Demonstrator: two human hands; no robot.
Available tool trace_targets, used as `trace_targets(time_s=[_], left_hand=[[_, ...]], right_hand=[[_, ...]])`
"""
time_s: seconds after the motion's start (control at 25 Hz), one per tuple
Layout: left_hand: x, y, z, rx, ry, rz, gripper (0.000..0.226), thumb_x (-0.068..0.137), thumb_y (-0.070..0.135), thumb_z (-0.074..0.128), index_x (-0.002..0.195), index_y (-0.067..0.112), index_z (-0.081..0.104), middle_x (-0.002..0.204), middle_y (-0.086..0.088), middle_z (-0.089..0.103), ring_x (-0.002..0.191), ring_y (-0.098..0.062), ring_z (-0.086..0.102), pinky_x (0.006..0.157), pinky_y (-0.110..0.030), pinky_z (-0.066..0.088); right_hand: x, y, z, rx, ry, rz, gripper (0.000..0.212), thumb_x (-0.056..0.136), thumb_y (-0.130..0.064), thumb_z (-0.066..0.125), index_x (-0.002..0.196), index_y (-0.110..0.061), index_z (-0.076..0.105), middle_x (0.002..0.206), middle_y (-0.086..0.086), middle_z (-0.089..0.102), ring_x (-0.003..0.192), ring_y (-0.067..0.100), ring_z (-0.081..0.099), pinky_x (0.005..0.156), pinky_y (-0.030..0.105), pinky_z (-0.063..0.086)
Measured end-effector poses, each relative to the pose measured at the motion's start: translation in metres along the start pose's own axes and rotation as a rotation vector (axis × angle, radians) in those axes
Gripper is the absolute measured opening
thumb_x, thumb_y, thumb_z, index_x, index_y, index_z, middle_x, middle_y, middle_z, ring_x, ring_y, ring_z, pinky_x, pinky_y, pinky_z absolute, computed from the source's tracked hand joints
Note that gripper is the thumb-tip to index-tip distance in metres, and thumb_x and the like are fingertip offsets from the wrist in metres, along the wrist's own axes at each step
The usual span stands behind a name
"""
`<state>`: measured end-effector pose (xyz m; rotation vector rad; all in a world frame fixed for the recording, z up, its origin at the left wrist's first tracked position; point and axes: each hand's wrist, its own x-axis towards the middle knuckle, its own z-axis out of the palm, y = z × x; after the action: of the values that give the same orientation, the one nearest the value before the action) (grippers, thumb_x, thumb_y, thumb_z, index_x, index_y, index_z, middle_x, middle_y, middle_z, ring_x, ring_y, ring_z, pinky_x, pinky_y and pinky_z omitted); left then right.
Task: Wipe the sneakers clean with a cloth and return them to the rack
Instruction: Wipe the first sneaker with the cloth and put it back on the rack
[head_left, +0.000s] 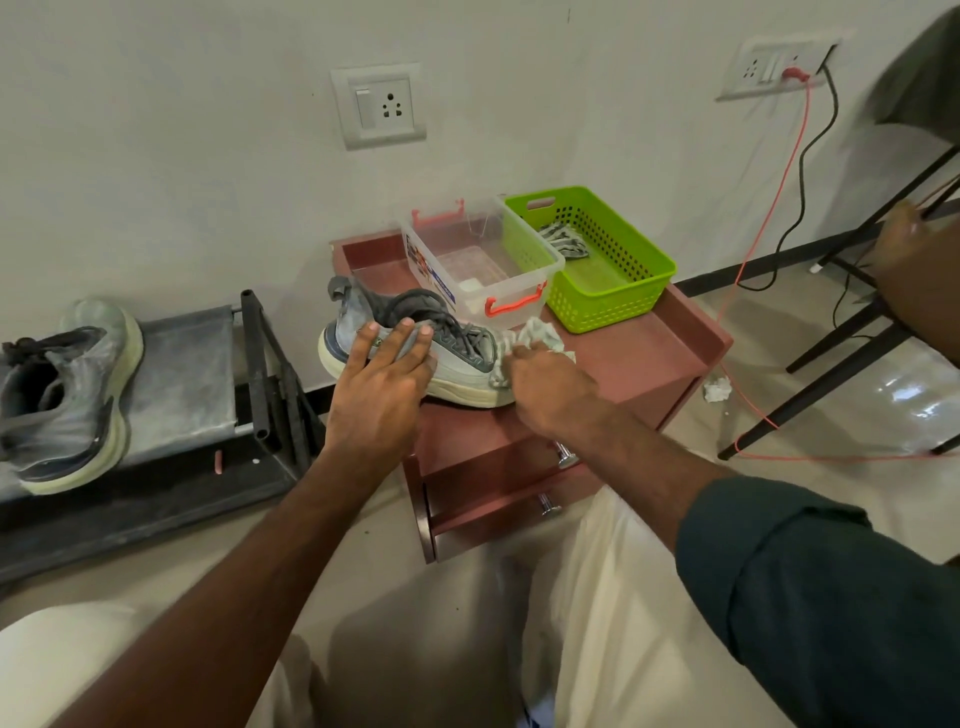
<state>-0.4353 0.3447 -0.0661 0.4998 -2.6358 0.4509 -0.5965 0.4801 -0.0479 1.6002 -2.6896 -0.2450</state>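
Right hand (550, 387) had its grip bunched round a crumpled pale cloth (540, 338), fingers curled into it, and pressed the wad against the toe end of the sneaker (457, 358). Left hand (382, 384) lay flat over the shoe's side, fingers spread and fairly straight, pinning it rather than clutching. The sneaker, grey upper with a cream sole, stood upright along the front-left edge of the small reddish desk (649, 353), toe toward the right, heel loop out past the left edge. Behind it on the desk sat a clear tub with orange clasps (478, 260), and beside that, at the back-right corner, a green basket (597, 265) with another rag inside. Second sneaker (67, 395) sat on the top shelf of the rack (182, 364), well to the left. Judged step: wiping the first shoe, toe area in hand. Next move likely called for steady downward hold from the left while the cloth worked along the sole rim; shoe near the edge could slip off.
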Motion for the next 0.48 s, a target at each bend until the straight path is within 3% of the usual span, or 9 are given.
trace_targets(time_s=[0.04,0.12,0.16,0.2,0.24,0.32,0.36,0.4,0.48], left_hand=[[0.0,0.0,0.001,0.001,0.003,0.004,0.042,0.085,0.012,0.07,0.128,0.011,0.068,0.147,-0.009,0.055,0.142,-0.028,0.044,0.12,-0.049,0.01],[0.0,0.0,0.001,0.004,0.002,0.001,0.042,0.086,0.012,0.069,0.128,0.01,0.068,0.146,-0.01,0.056,0.142,-0.028,0.045,0.12,-0.049,0.012],[0.0,0.0,0.001,0.003,-0.003,-0.003,0.042,0.086,0.012,0.069,0.128,0.011,0.068,0.147,-0.009,0.055,0.142,-0.028,0.045,0.12,-0.05,0.012],[0.001,-0.001,0.0,0.0,-0.006,-0.007,0.043,0.086,0.012,0.069,0.128,0.011,0.067,0.147,-0.009,0.055,0.142,-0.028,0.045,0.12,-0.05,0.012],[0.001,-0.001,0.0,-0.002,-0.008,-0.011,0.043,0.086,0.012,0.069,0.129,0.012,0.067,0.147,-0.009,0.055,0.142,-0.028,0.044,0.12,-0.049,0.011],[0.001,0.001,-0.001,0.0,-0.019,-0.019,0.044,0.086,0.013,0.069,0.13,0.013,0.067,0.148,-0.008,0.054,0.143,-0.027,0.043,0.12,-0.049,0.009],[0.001,0.001,-0.001,0.003,-0.019,-0.02,0.045,0.086,0.014,0.069,0.13,0.013,0.066,0.149,-0.008,0.053,0.143,-0.027,0.043,0.121,-0.049,0.009],[0.0,0.001,-0.001,0.002,-0.016,-0.021,0.045,0.086,0.015,0.069,0.131,0.013,0.066,0.149,-0.008,0.053,0.144,-0.026,0.042,0.121,-0.049,0.009],[0.0,0.0,-0.001,-0.011,-0.013,-0.018,0.042,0.088,0.015,0.067,0.13,0.013,0.066,0.149,-0.008,0.053,0.144,-0.027,0.042,0.121,-0.049,0.01]], right_hand=[[-0.005,-0.001,-0.002,0.139,0.017,-0.01,0.043,0.083,-0.005,0.052,0.125,-0.007,0.061,0.122,0.012,0.064,0.116,0.03,0.059,0.086,0.035,0.052],[-0.014,0.008,-0.008,0.811,-0.079,0.114,0.037,0.082,0.001,0.052,0.112,-0.01,0.071,0.096,0.008,0.071,0.087,0.026,0.067,0.064,0.026,0.05],[-0.018,0.012,-0.012,1.222,-0.133,0.187,0.033,0.084,0.004,0.052,0.105,-0.009,0.073,0.088,0.011,0.073,0.078,0.027,0.067,0.061,0.027,0.049],[-0.017,0.017,-0.014,1.491,-0.081,0.273,0.03,0.087,0.005,0.052,0.1,-0.009,0.074,0.086,0.015,0.075,0.075,0.028,0.068,0.061,0.031,0.05],[-0.012,0.023,-0.015,1.579,0.061,0.354,0.029,0.088,0.004,0.051,0.098,-0.009,0.074,0.088,0.016,0.075,0.076,0.029,0.069,0.064,0.037,0.051],[0.0,0.038,-0.012,1.228,0.42,0.399,0.036,0.083,-0.002,0.048,0.104,-0.016,0.073,0.091,0.01,0.076,0.081,0.027,0.068,0.07,0.039,0.053],[0.003,0.043,-0.01,0.98,0.511,0.376,0.042,0.082,-0.005,0.048,0.113,-0.02,0.071,0.097,0.006,0.075,0.086,0.025,0.067,0.074,0.037,0.054],[0.005,0.044,-0.007,0.806,0.472,0.303,0.046,0.083,-0.006,0.047,0.121,-0.021,0.067,0.106,0.006,0.073,0.095,0.026,0.066,0.081,0.039,0.055],[0.006,0.028,-0.001,0.444,0.137,0.151,0.05,0.089,-0.006,0.049,0.138,-0.014,0.053,0.133,0.014,0.061,0.124,0.034,0.055,0.101,0.043,0.048]])
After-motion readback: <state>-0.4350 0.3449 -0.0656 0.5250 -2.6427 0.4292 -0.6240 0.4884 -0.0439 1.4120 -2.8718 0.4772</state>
